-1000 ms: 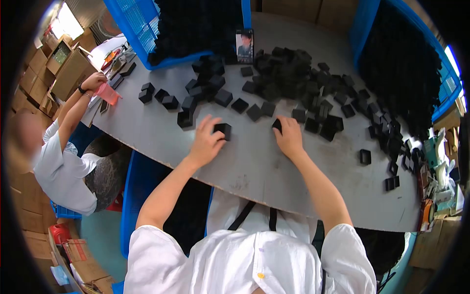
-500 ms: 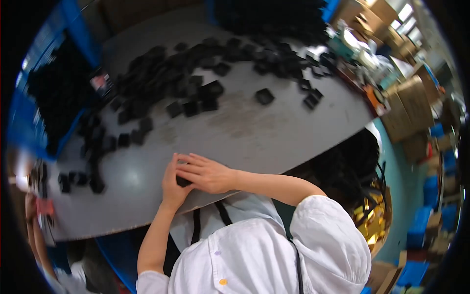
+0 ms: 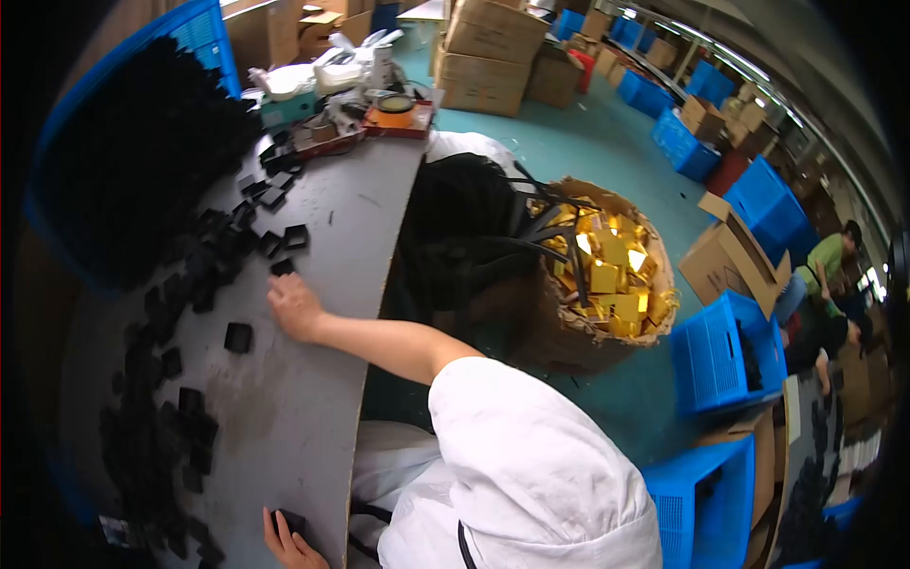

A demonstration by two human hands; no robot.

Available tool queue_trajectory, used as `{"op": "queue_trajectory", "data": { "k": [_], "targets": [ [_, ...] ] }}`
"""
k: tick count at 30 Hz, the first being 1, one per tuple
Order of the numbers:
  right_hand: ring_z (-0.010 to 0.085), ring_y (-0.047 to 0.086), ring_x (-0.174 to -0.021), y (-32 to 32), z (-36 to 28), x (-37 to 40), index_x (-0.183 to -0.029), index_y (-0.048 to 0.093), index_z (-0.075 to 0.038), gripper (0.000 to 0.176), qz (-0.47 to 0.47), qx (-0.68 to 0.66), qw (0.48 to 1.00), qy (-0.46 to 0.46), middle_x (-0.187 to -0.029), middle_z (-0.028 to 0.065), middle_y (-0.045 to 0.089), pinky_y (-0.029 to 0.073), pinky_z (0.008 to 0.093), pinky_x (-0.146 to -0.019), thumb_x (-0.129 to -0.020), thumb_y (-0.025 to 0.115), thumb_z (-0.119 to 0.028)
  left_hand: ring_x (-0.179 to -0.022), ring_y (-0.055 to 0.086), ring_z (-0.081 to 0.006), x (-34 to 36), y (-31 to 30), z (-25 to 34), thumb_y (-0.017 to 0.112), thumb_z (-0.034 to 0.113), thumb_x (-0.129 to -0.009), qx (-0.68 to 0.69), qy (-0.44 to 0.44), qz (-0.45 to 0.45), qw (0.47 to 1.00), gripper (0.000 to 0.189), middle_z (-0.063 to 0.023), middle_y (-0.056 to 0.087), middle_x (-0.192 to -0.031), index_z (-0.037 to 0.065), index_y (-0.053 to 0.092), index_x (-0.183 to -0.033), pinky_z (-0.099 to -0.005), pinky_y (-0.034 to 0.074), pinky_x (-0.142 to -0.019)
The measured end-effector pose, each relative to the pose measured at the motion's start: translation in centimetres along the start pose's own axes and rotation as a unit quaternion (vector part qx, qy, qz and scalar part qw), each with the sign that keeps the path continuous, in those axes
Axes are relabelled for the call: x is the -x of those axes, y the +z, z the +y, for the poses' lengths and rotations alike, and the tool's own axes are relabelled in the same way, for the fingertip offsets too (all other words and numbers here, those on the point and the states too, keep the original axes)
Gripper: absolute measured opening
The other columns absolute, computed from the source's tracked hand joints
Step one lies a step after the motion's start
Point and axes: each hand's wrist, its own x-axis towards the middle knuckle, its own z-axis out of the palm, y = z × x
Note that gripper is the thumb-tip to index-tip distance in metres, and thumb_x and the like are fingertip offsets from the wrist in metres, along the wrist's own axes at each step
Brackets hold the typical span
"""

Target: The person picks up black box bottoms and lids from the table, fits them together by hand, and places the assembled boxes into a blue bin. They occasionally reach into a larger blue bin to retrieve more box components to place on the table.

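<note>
My left hand point(image 3: 289, 548) is at the table's near edge, partly cut off by the bottom of the view. Its fingers are round a small black square box point(image 3: 290, 521), largely hidden by them. My right hand point(image 3: 296, 307) reaches out over the grey table point(image 3: 313, 417), fingers bent and drawn together at another black square box point(image 3: 283, 267). That box shows just past the fingertips. A single black box point(image 3: 238, 338) lies beside the right hand, and two more boxes point(image 3: 296, 236) sit a little beyond it.
Many black boxes point(image 3: 142, 436) are heaped along the table's far side. A blue crate point(image 3: 223, 47) there is full of black pieces. An orange tape roll point(image 3: 393, 111) lies at the table's end. On the floor stands a carton of gold pieces point(image 3: 607, 266). Other people point(image 3: 825, 266) are far right.
My view has swung to the right. My hands, together round a black box before, are now apart: the left keeps the box and the right has reached out to another one.
</note>
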Motion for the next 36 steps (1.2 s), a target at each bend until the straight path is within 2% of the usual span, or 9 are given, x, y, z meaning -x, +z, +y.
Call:
{"op": "queue_trajectory", "data": {
  "k": [6,11,22,25,27,30,31,33,36],
  "targets": [
    [0.0313,0.057,-0.109,0.4,-6.4,3.3,-0.092,0.066,-0.002,0.020,0.056,-0.089,0.989,-0.105,-0.118,0.0185,0.061,0.042,0.0409,-0.099,-0.075,0.062,-0.012,-0.128,0.046,-0.0463,-2.4,-2.8,3.4,0.048,0.020,-0.102,-0.073,0.074,-0.062,0.993,0.042,-0.0254,0.043,-0.148,0.002,0.051,-0.140,-0.0528,0.037,-0.105],
    [0.0299,0.055,-0.112,-1.1,-9.7,5.4,-0.093,0.065,-0.003,0.020,-0.029,-0.169,0.973,-0.157,-0.119,0.0154,0.060,0.043,0.0407,-0.099,-0.074,0.063,-0.008,-0.128,0.046,-0.0462,-2.1,-2.4,2.5,0.049,0.019,-0.102,-0.085,0.139,-0.040,0.986,0.043,-0.0274,0.042,-0.147,0.002,0.050,-0.141,-0.0524,0.038,-0.105],
    [0.0310,0.057,-0.110,-1.7,-16.9,8.9,-0.102,0.067,-0.010,0.033,-0.147,-0.280,0.919,-0.234,-0.120,0.0132,0.059,0.047,0.0382,-0.096,-0.069,0.072,-0.006,-0.127,0.047,-0.0467,-2.2,-2.7,3.0,0.052,0.016,-0.100,-0.071,0.120,-0.041,0.989,0.043,-0.0287,0.044,-0.145,0.002,0.051,-0.140,-0.0523,0.040,-0.104],
    [0.0298,0.063,-0.101,-7.2,-20.4,8.9,-0.095,0.071,-0.008,0.029,-0.172,-0.368,0.896,-0.177,-0.110,0.0139,0.066,0.052,0.0371,-0.087,-0.066,0.071,0.000,-0.123,0.051,-0.0473,-2.1,-2.8,2.9,0.055,0.016,-0.099,-0.051,0.123,-0.009,0.991,0.039,-0.0294,0.046,-0.143,0.001,0.056,-0.135,-0.0523,0.043,-0.101],
    [0.0283,0.068,-0.090,-10.0,-21.3,7.3,-0.087,0.074,-0.007,0.024,-0.292,-0.557,0.775,0.069,-0.094,0.0137,0.071,0.055,0.0368,-0.077,-0.066,0.068,0.005,-0.121,0.052,-0.0480,-1.9,-2.9,2.5,0.057,0.016,-0.099,-0.033,0.126,0.004,0.992,0.037,-0.0300,0.047,-0.142,0.001,0.058,-0.132,-0.0525,0.044,-0.100],
    [0.0231,0.068,-0.077,-5.6,-19.4,6.2,-0.083,0.072,-0.002,0.023,-0.354,-0.585,0.702,0.198,-0.085,0.0123,0.071,0.053,0.0355,-0.066,-0.067,0.062,0.012,-0.119,0.053,-0.0489,-1.9,-2.6,2.1,0.059,0.017,-0.098,-0.021,0.126,0.012,0.992,0.034,-0.0310,0.049,-0.140,0.001,0.061,-0.129,-0.0528,0.045,-0.098],
    [0.0241,0.068,-0.078,-4.5,-18.4,5.9,-0.089,0.072,-0.003,0.024,-0.335,-0.584,0.706,0.222,-0.086,0.0114,0.070,0.053,0.0357,-0.069,-0.069,0.065,0.009,-0.119,0.054,-0.0492,-2.0,-2.6,1.9,0.060,0.017,-0.098,-0.025,0.125,0.008,0.992,0.034,-0.0315,0.049,-0.139,0.001,0.062,-0.128,-0.0530,0.045,-0.098],
    [0.0252,0.064,-0.098,-1.4,-17.1,6.0,-0.098,0.071,-0.003,0.024,-0.235,-0.420,0.871,0.099,-0.098,0.0107,0.070,0.051,0.0357,-0.081,-0.074,0.072,-0.003,-0.119,0.054,-0.0493,-2.1,-2.6,1.8,0.060,0.016,-0.098,-0.028,0.127,0.010,0.992,0.034,-0.0315,0.049,-0.139,0.001,0.062,-0.128,-0.0531,0.045,-0.098],
    [0.0308,0.051,-0.119,-3.1,-17.0,7.9,-0.113,0.066,-0.003,0.041,-0.191,-0.260,0.946,-0.041,-0.115,0.0140,0.063,0.044,0.0387,-0.092,-0.079,0.075,-0.023,-0.118,0.054,-0.0489,-2.3,-2.4,1.8,0.063,0.016,-0.096,-0.032,0.134,0.006,0.990,0.037,-0.0316,0.050,-0.139,0.001,0.061,-0.129,-0.0526,0.045,-0.099]
  ]
}}
